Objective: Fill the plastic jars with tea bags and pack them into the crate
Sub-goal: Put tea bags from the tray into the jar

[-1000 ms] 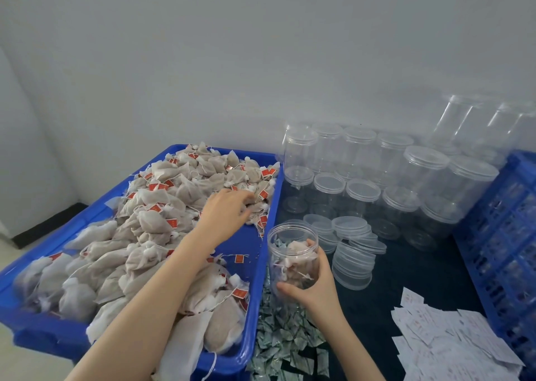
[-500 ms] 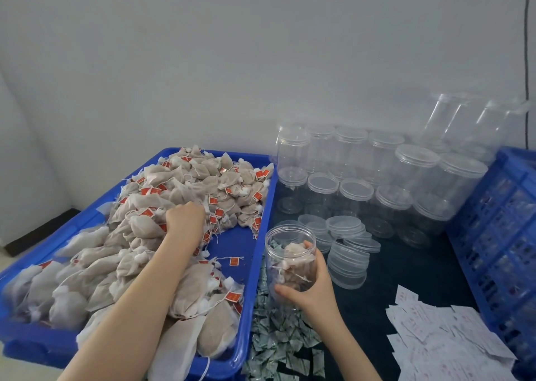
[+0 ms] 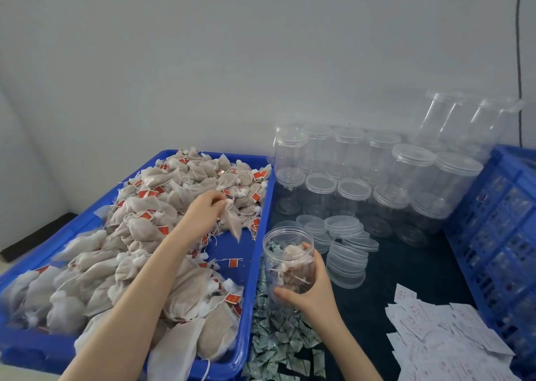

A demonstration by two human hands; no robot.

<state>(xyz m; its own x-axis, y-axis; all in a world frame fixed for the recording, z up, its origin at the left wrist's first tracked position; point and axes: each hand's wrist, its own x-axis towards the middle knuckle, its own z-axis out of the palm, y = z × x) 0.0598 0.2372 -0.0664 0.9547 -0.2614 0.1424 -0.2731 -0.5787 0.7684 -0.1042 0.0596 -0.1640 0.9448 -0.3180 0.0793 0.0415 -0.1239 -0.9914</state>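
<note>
Left hand [image 3: 206, 206] reaches over the blue tray [image 3: 262, 237], fingers pinching one tea bag [image 3: 233, 224] that hangs clear above the bare tray floor. Right hand [image 3: 311, 289] grips an open plastic jar [image 3: 288, 260] around its lower wall, thumb at the front, fingers wrapped behind; the jar stands upright just beside the tray's right rim and is partly filled with tea bags.

Blue tray occupies the left half of the view and carries a large heap of tea bags [image 3: 139, 235] with red tags, thickest along the left and far sides. Blue crate [image 3: 499, 230] stands at the right edge of the dark table [image 3: 406, 267]; its contents cannot be made out.

Empty lidded jars [image 3: 374, 177] stand in rows against the wall, between tray and crate, some stacked two high. Loose clear lids [image 3: 346, 243] lie in leaning stacks just right of the held jar.

White paper slips [image 3: 435, 340] with red print lie scattered at lower right, near the crate. Small green-and-white sachets [image 3: 278, 334] are heaped on the table along the tray's right rim, below the held jar
</note>
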